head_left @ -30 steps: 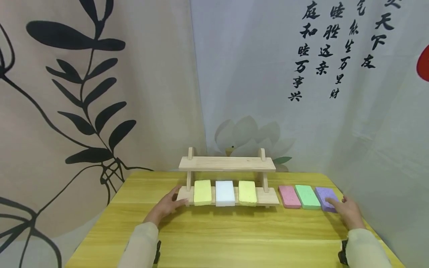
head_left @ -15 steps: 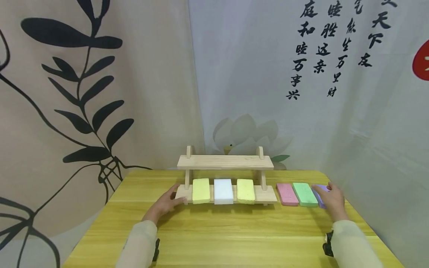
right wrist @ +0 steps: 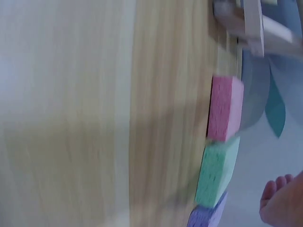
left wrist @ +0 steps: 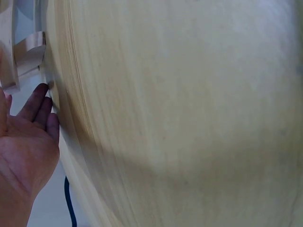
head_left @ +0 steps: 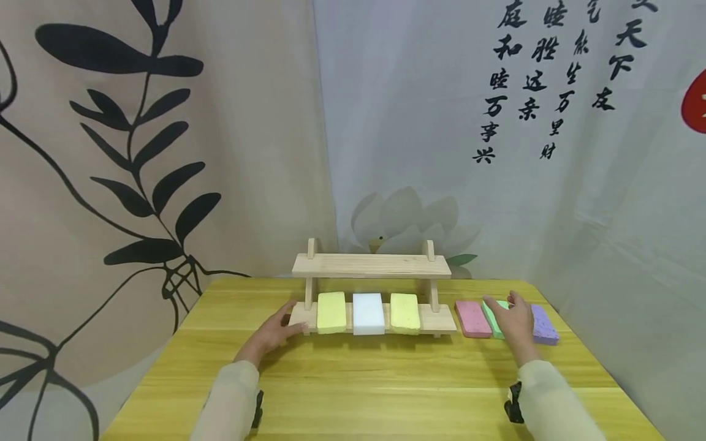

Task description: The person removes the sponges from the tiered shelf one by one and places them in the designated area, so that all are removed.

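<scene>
My left hand point(head_left: 271, 335) rests at the left end of a small two-tier wooden shelf point(head_left: 372, 265). Its thumb lies at the lower board's front edge; in the left wrist view several fingers point(left wrist: 35, 106) extend loosely beside the wood. Over a green sponge point(head_left: 495, 323) hovers my right hand point(head_left: 515, 324), holding nothing, its fingers loosely bent and partly hiding the sponge. A pink sponge point(head_left: 472, 319) lies left of it, a purple sponge point(head_left: 545, 324) right. On the lower board sit a yellow sponge point(head_left: 331, 313), a white sponge point(head_left: 368, 314) and another yellow sponge point(head_left: 405, 313).
The yellowish wooden table point(head_left: 353, 380) reaches back to a printed cloth backdrop point(head_left: 265, 153), which also closes in the right side. The shelf's upper board bears nothing. A dark cable point(left wrist: 69, 201) hangs beyond the table edge in the left wrist view.
My right hand has moved left, from the purple sponge to over the green one, leaving the purple sponge in sight. My left hand has stayed at the shelf's left end.
</scene>
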Motion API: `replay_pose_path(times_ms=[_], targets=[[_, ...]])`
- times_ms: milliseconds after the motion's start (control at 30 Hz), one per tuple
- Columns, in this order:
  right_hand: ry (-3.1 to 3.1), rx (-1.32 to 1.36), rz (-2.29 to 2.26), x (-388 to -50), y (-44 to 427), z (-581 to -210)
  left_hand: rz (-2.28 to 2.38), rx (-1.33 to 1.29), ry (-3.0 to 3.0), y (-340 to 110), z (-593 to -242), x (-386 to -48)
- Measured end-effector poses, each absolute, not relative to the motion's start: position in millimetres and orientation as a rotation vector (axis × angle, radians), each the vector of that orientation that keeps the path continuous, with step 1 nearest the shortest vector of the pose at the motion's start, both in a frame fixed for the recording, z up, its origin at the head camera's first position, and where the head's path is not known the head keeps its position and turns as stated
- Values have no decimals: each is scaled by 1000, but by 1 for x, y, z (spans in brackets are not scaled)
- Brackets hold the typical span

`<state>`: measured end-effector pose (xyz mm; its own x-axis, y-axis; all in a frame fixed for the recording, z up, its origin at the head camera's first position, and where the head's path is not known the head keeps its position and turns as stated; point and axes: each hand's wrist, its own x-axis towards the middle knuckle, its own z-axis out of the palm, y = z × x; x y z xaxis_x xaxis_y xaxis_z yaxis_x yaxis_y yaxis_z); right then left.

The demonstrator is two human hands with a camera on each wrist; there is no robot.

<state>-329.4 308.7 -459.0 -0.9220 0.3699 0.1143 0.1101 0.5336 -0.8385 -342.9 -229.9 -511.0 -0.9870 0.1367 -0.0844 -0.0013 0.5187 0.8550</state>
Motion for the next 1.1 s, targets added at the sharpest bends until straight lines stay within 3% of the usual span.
replay_pose_path(times_ms=[1100], targets=[[-2422, -218, 1433, -304, 159, -475, 1441, 127, 2597, -231, -509, -343]])
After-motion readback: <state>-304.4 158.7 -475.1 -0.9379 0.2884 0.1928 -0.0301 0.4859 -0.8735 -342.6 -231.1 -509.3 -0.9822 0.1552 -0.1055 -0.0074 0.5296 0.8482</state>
